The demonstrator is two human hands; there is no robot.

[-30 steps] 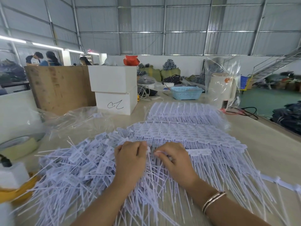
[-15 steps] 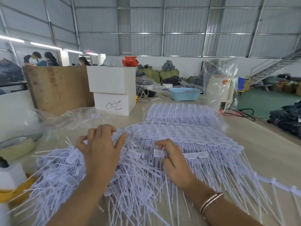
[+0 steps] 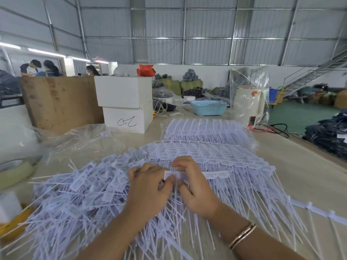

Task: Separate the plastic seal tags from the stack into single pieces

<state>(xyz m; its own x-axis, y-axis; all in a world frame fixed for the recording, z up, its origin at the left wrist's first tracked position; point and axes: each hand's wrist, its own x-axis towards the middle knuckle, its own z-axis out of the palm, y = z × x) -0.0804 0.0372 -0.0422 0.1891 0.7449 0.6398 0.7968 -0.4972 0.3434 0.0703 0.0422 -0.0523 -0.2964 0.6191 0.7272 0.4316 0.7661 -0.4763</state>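
hands meet mid-desk: left hand point(image 3: 150, 182) and right hand point(image 3: 191, 179) pinch one joined strip of seal tags point(image 3: 214, 174) over the stack point(image 3: 216, 154). snap the end tag cleanly, then drop it left on the loose pile point(image 3: 78, 196).

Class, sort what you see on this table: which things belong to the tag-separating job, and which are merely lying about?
Job:
left hand
right hand
tag strip both hands pinch
joined stack
loose singles pile
second bundle

Lying about:
white boxes
blue basket
tape roll
wooden board
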